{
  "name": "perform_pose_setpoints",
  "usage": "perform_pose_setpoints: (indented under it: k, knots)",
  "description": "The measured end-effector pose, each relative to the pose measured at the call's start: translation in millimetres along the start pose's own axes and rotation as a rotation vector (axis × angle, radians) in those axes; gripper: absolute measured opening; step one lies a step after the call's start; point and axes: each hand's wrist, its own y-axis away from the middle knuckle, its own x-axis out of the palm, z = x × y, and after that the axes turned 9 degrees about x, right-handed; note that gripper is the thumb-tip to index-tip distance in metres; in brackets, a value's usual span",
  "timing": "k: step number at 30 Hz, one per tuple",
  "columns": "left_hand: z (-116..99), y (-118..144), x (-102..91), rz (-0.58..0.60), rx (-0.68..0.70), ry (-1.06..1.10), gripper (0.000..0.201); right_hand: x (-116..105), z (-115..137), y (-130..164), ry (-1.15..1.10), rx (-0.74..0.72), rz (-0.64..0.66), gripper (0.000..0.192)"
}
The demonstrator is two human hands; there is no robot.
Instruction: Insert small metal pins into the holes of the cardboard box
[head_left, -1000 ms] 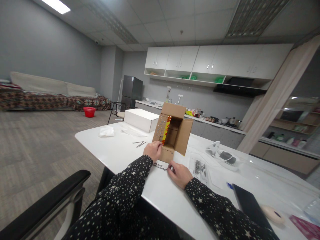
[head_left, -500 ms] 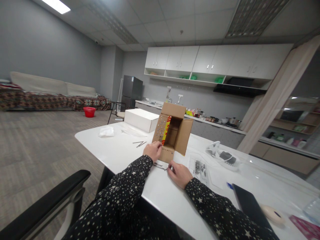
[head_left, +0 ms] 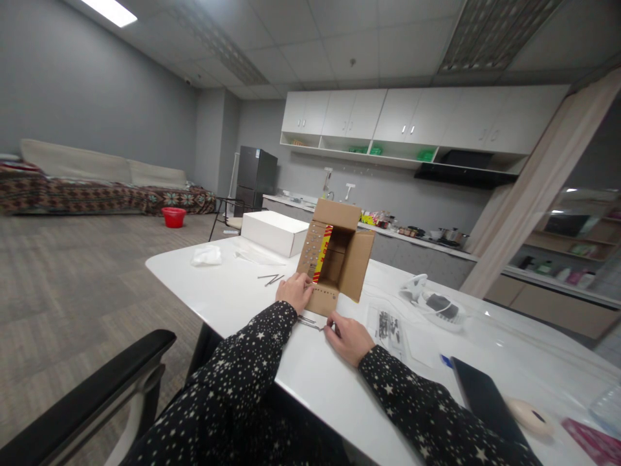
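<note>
An open cardboard box (head_left: 353, 265) with yellow-and-red tape stands on the white table, its opening facing me. Small shiny bits dot its left flap, and a row of dark dots marks the lower flap. My left hand (head_left: 294, 291) is at the corner between these two flaps, fingers bent together; whatever is in them is too small to make out. Lower and to the right, my right hand (head_left: 350, 338) rests on the table with thumb and finger pinched at the end of a thin metal tool (head_left: 310, 323). Other slim metal pieces (head_left: 270, 279) lie left of the box.
A clear tray of small dark parts (head_left: 387, 327) lies right of the box. Beyond it is a white corded device (head_left: 439, 307). A black phone (head_left: 485, 398) and a beige mouse (head_left: 530, 416) are nearer. A white box (head_left: 274, 233) and crumpled plastic (head_left: 206, 255) stand left.
My left hand has shifted very slightly left and down at the flap, its fingers a little more curled. My right hand and the box look unchanged.
</note>
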Motion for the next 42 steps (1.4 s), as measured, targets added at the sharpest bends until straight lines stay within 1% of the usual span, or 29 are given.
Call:
perform_pose_setpoints:
  k: [9, 15, 19, 21, 23, 27, 34, 37, 42]
  knots:
    - [0.2, 1.7, 0.0, 0.053, -0.003, -0.061, 0.010, 2.9, -2.9, -0.1, -0.015, -0.016, -0.018, 0.013]
    - [1.0, 3.1, 1.2, 0.049, 0.006, -0.060, 0.012, 2.9, -3.4, -0.6, -0.011, -0.016, -0.017, 0.014]
    - [-1.6, 3.6, -0.8, 0.043, 0.068, -0.004, 0.018, 2.1, -2.9, -0.2, -0.014, -0.018, -0.016, 0.013]
    - [-2.8, 3.8, -1.2, 0.063, 0.105, -0.003, 0.019, 2.1, -2.6, 0.0, -0.014, -0.016, -0.014, 0.013]
    - [-3.3, 3.9, -1.1, 0.096, 0.114, -0.027, 0.020, 2.4, -2.5, 0.0, -0.016, -0.014, -0.015, 0.013]
    - [-2.9, 3.8, -0.8, 0.137, 0.094, -0.055, 0.021, 2.8, -2.5, -0.1, -0.020, -0.017, -0.021, 0.013]
    - [-3.1, 3.7, -3.3, 0.146, 0.066, -0.074, 0.019, 2.4, -2.7, -0.7, -0.021, -0.016, -0.018, 0.013]
    - [-3.1, 3.8, -3.8, 0.157, 0.041, -0.113, 0.019, 3.4, -3.3, -1.1, -0.019, -0.016, -0.022, 0.013]
    - [-4.5, 5.1, -6.0, 0.234, -0.005, -0.200, 0.020, 4.1, -4.3, -1.0, -0.026, -0.018, -0.025, 0.013]
